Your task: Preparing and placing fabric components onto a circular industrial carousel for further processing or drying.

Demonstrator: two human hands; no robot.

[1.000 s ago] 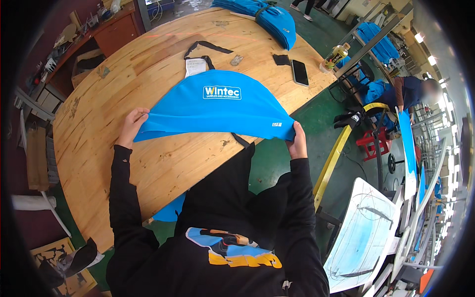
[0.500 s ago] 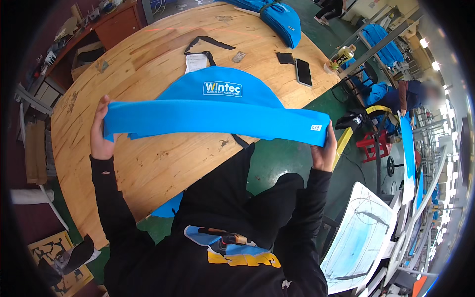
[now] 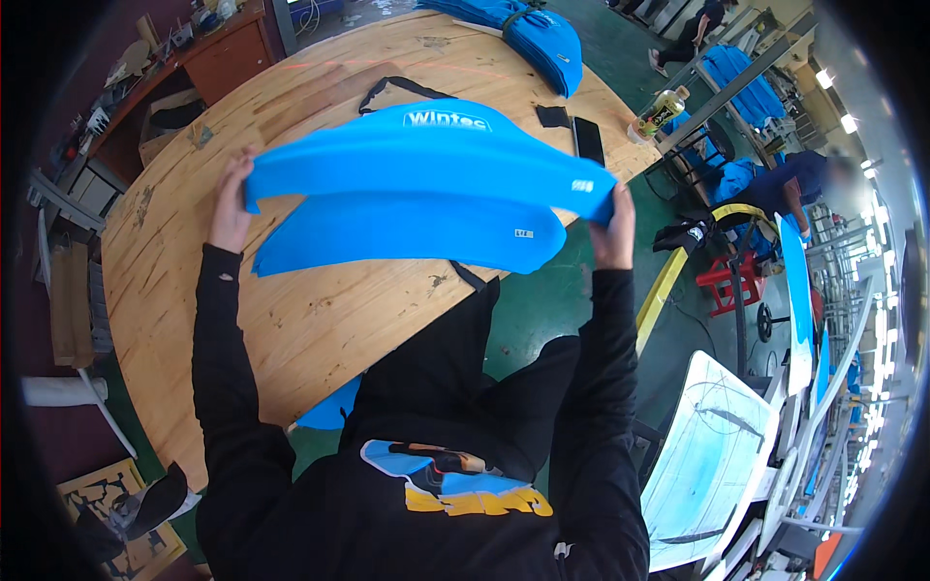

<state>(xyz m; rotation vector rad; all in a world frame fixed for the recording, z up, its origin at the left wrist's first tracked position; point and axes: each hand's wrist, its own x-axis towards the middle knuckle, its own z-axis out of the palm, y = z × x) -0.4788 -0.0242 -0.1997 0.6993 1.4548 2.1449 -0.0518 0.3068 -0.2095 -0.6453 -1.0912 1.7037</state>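
Observation:
A curved blue fabric panel [image 3: 407,160] stretches between my two hands above the wooden table [image 3: 184,290], with a white printed mark on its far part and a small pale label at its right end. My left hand [image 3: 232,201] is closed on its left end. At the right end, my right hand [image 3: 614,230] grips it too. Below it lies another blue fabric panel [image 3: 397,237], flat on the table, with a small label near its right tip. Whether more panels lie under that one, I cannot tell.
Beyond the panel are a black strap [image 3: 383,87], a dark patch [image 3: 553,116], a phone [image 3: 588,141] and a drink bottle [image 3: 661,111]. A tied blue bundle [image 3: 552,48] sits at the far edge. A printed white board [image 3: 712,455] stands right; a co-worker [image 3: 790,184] is behind it.
Both hands have lifted the panel and carried it away from me, uncovering the lower blue panel. The held panel now partly covers the strap and phone.

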